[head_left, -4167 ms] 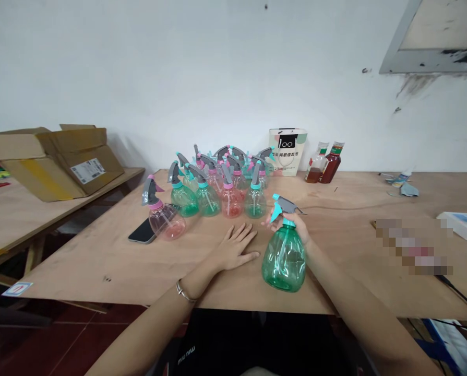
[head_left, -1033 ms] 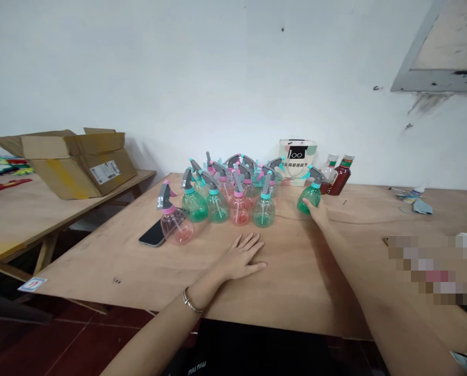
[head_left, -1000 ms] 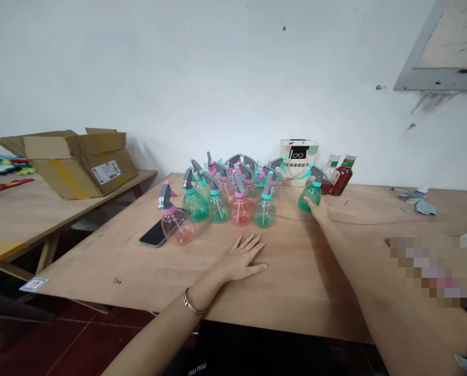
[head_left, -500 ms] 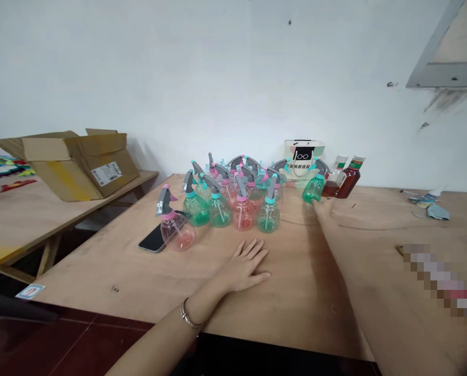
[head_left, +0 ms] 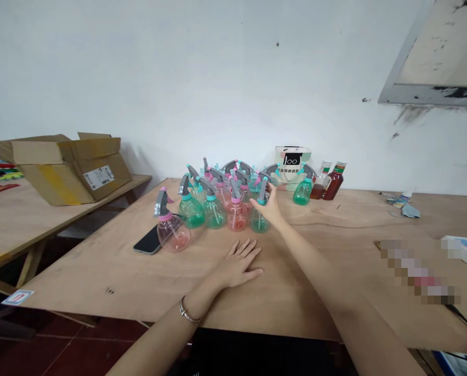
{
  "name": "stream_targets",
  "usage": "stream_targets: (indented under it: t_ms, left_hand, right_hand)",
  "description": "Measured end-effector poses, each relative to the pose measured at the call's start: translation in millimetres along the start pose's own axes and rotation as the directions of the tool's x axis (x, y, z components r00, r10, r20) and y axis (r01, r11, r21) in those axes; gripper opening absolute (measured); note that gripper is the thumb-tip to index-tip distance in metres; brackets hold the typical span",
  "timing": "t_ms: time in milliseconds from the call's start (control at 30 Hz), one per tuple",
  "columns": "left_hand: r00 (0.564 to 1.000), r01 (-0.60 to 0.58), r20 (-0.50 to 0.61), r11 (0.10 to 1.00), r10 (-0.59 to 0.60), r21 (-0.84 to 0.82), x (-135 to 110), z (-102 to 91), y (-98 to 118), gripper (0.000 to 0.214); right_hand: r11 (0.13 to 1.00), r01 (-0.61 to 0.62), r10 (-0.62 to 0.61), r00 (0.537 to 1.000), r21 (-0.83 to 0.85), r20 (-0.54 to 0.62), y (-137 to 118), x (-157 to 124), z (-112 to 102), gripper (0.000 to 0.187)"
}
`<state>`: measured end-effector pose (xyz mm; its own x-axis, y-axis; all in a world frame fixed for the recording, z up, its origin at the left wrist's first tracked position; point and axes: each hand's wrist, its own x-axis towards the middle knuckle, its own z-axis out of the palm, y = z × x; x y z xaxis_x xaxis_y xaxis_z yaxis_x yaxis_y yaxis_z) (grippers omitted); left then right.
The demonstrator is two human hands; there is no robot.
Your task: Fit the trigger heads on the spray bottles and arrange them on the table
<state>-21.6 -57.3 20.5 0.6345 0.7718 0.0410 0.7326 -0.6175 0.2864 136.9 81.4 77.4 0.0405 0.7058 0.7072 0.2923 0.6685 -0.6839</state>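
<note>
My left hand lies flat on the wooden table, fingers spread, holding nothing. A silver bracelet circles its wrist. My right hand is around the neck of a green spray bottle at the front right of a cluster. That bottle stands upright on the table; its turquoise collar is partly covered by my thumb. Beside it are a pink spray bottle and another green spray bottle. Apart from the cluster, a green spray bottle stands by a paper bag.
A pink spray bottle stands at the front left, beside a phone. Two bottles of dark liquid, one a red-brown bottle, stand near the wall. An open cardboard box sits on the left table. A blurred object lies right.
My right hand has let go of the green spray bottle near the bag, leaving it upright there, and moved left to the cluster's front right bottle. My left hand stays put. The view shifted slightly.
</note>
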Motion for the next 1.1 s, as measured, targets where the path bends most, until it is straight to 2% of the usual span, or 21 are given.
stream_targets:
  t_ms: [100, 233, 300, 367, 467, 533, 633, 733, 833, 900, 967, 1033, 1100]
  left_hand:
    - [1.0, 0.013, 0.017, 1.0, -0.014, 0.006, -1, -1.0, 1, 0.077]
    - [0.999, 0.024, 0.032, 1.0, -0.024, 0.015, -1, -2.9, 2, 0.078]
    - [1.0, 0.015, 0.023, 1.0, -0.015, 0.016, -1, -3.2, 2, 0.077]
    - [1.0, 0.012, 0.022, 1.0, -0.013, 0.017, 0, -2.7, 1, 0.076]
    - [0.999, 0.018, 0.029, 1.0, -0.019, 0.02, 0, -0.3, 0, 0.076]
    - [1.0, 0.018, 0.023, 1.0, -0.019, 0.019, 1, 1.9, -2, 0.076]
    - [1.0, 0.018, 0.015, 1.0, -0.018, 0.012, 2, 5.0, -5, 0.075]
    - [1.0, 0.001, 0.003, 1.0, -0.001, 0.014, 2, 6.4, -6, 0.073]
    - [1.0, 0.006, 0.013, 1.0, -0.006, 0.019, 2, 6.5, -7, 0.075]
    - [0.999, 0.021, 0.024, 1.0, -0.022, 0.021, 3, 6.6, -7, 0.077]
    - [1.0, 0.013, 0.015, 1.0, -0.013, 0.025, 4, 7.3, -7, 0.076]
    - [1.0, -0.003, -0.004, 0.999, 0.003, 0.037, 4, 8.6, -8, 0.074]
    - [1.0, -0.009, -0.008, 0.999, 0.009, 0.047, 5, 10.7, -10, 0.074]
  right_hand:
    - [0.999, -0.026, 0.026, 0.999, 0.031, -0.021, 1, 10, 9, 0.071]
    - [0.998, -0.064, 0.064, 0.998, -0.021, -0.011, 6, 11, 7, 0.056]
    - [0.996, -0.091, 0.091, 0.995, 0.008, 0.049, 6, 7, 2, 0.055]
    - [0.992, -0.104, 0.091, 0.983, 0.077, 0.16, 5, 2, -5, 0.059]
    - [0.981, -0.065, 0.0, 0.94, 0.181, 0.341, 3, -8, -21, 0.073]
    - [0.98, -0.034, -0.046, 0.919, 0.195, 0.393, 2, -16, -34, 0.079]
    - [0.989, -0.049, -0.011, 0.915, 0.137, 0.403, -2, -27, -50, 0.071]
    - [0.991, -0.089, 0.047, 0.932, 0.101, 0.359, -8, -32, -60, 0.061]
    - [0.975, -0.163, 0.111, 0.947, 0.153, 0.301, -17, -33, -65, 0.052]
    - [0.934, -0.219, 0.132, 0.945, 0.282, 0.298, -24, -33, -68, 0.045]
    - [0.855, -0.287, 0.142, 0.931, 0.431, 0.336, -32, -34, -71, 0.043]
    - [0.752, -0.395, 0.156, 0.885, 0.528, 0.439, -41, -34, -74, 0.043]
    - [0.653, -0.511, 0.144, 0.809, 0.559, 0.57, -53, -34, -73, 0.044]
